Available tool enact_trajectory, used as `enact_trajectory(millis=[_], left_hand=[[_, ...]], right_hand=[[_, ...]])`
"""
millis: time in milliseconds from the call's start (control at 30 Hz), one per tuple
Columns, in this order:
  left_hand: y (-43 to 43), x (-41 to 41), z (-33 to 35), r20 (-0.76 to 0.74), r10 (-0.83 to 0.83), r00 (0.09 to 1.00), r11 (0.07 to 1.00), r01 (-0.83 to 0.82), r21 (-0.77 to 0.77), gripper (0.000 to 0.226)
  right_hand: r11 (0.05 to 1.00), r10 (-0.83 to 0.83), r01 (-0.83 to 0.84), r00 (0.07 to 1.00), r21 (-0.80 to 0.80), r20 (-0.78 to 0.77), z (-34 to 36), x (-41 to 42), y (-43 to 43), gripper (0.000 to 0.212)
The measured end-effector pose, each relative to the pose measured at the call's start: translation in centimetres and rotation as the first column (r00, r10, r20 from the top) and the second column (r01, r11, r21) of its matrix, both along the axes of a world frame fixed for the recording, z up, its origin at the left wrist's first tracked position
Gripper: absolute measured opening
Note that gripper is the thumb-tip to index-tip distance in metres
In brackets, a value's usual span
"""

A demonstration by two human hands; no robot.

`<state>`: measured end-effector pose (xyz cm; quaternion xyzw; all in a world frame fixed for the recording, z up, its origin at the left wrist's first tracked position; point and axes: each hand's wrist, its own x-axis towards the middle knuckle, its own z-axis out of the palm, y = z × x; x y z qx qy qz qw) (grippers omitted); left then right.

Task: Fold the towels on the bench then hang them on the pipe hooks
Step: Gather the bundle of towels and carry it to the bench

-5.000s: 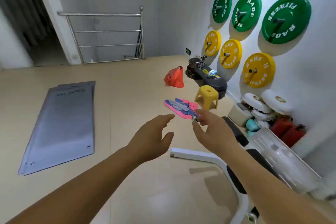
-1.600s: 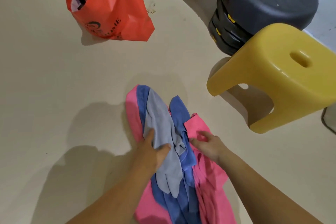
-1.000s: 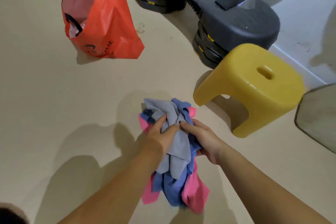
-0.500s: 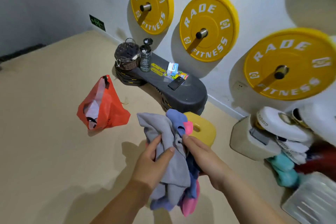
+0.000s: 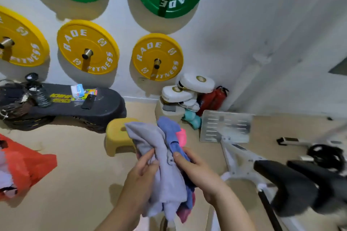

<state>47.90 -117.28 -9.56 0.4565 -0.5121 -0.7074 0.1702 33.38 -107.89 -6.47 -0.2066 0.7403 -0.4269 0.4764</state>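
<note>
Both fists clutch bunched towels [image 5: 169,180], left hand [image 5: 139,176] and right hand [image 5: 199,172], half hiding the yellow stool [image 5: 114,137] behind; right of it, the bench [image 5: 293,187] is blurred.

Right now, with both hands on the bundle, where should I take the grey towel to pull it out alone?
Probably pinch the grey towel by its upper end, coming from above on the left. That end stands free over the left hand, while the blue towel and pink towel lie beside it toward the right hand.
</note>
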Motion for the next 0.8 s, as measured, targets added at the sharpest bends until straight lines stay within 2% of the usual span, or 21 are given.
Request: enact_trajectory(millis=[167,300,400,600,800], left_hand=[[9.3,-4.1,2.0,-0.068,-0.254,0.965,0.967,0.255,0.0,0.029],[18.3,-7.3,4.1,-0.09,-0.485,0.87,0.874,0.485,-0.029,0.028],[25.6,-10.1,5.4,-0.119,-0.587,0.801,0.809,0.586,-0.043,0.03],[42.1,-16.6,5.6,-0.181,-0.668,0.722,0.734,0.679,0.001,0.03],[54.5,-22.5,4.3,-0.135,-0.727,0.673,0.678,0.735,0.009,0.041]], right_hand=[[0.949,-0.315,0.315,0.949,-0.013,-0.032,2.3,-0.2,13.0,0.024],[0.857,-0.514,0.509,0.854,-0.08,-0.08,3.6,-0.9,23.9,0.015],[0.775,-0.631,0.622,0.769,-0.111,-0.1,4.2,-1.8,32.0,0.025],[0.696,-0.718,0.696,0.681,-0.176,-0.146,5.2,-5.4,49.0,0.019],[0.645,-0.763,0.747,0.614,-0.161,-0.203,4.5,-9.9,62.3,0.035]])
